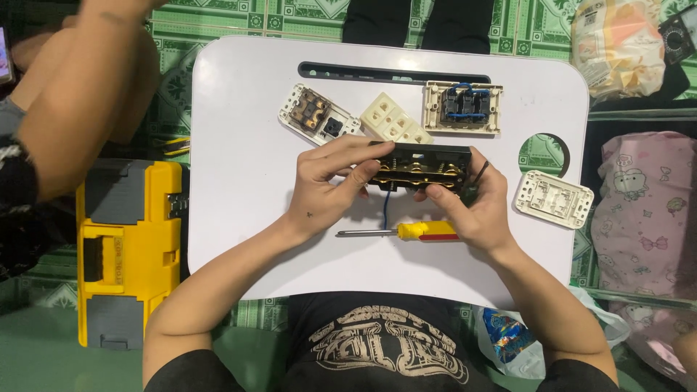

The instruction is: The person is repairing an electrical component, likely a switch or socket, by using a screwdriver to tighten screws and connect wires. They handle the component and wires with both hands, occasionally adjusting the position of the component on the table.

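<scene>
Both my hands hold a black socket block (pixel 428 156) with brass contacts facing me, a little above the white lap table (pixel 239 181). My left hand (pixel 330 181) grips its left end, thumb on the contacts. My right hand (pixel 472 207) grips the right end and also holds a dark slim tool. A blue wire (pixel 387 207) hangs from the block. A screwdriver with a yellow and red handle (pixel 406 231) lies on the table just below my hands.
On the table lie a white switch plate with a brown insert (pixel 317 116), a cream socket face (pixel 396 122), a wired socket frame (pixel 463 107) and a white plate (pixel 554 198). A yellow toolbox (pixel 127 250) sits at left. Another person's arm (pixel 80 94) is at top left.
</scene>
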